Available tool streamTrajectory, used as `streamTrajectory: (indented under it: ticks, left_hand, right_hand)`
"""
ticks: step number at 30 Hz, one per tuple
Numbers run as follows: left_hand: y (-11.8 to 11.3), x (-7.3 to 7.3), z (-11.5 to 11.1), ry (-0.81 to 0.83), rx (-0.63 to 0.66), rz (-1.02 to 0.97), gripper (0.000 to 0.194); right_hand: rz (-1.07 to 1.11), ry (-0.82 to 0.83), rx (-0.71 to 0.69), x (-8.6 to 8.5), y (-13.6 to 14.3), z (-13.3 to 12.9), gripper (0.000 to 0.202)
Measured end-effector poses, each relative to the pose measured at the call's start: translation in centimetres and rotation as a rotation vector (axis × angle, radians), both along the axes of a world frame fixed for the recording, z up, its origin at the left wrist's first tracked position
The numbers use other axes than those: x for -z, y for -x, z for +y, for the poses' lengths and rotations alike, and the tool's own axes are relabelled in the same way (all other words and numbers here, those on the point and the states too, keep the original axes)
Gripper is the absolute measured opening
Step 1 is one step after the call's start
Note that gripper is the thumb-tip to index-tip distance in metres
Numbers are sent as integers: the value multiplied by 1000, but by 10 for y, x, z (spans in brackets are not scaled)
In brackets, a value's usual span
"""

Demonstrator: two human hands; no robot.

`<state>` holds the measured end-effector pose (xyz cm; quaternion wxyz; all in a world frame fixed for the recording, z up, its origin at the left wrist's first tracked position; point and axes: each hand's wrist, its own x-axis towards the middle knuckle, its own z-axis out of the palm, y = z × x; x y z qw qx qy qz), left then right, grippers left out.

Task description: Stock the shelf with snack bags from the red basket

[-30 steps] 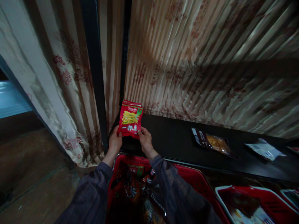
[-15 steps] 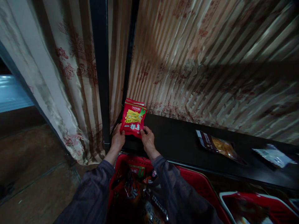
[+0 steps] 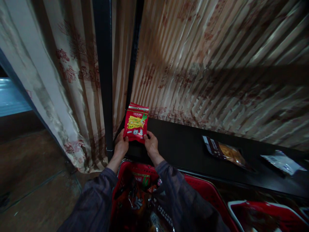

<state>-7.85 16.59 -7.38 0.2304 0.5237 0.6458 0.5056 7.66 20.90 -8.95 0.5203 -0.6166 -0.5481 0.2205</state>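
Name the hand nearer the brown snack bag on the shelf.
Right. The right hand, holding the right side of the red packet, is left of the brown snack bag; the left hand, at the packet's left side, is farther left.

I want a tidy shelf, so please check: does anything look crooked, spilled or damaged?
No spill or damage shows. The brown bag, right of the red packet, lies slanted to the front edge of the shelf.

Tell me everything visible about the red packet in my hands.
The red packet looks like glossy plastic, printed with yellow sticks, green stalks and white characters under a pale top strip. It shows its front, right way up. Your left hand and right hand grip its lower corners at the left end of the black shelf.
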Motion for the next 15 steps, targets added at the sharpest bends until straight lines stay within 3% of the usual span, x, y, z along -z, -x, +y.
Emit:
streamTrajectory:
  ticks: [15]
  left_hand:
    - [2, 5, 4, -63, -27, -31, 47]
  right_hand:
    - [-96, 16, -4, -3, 4, -4, 28]
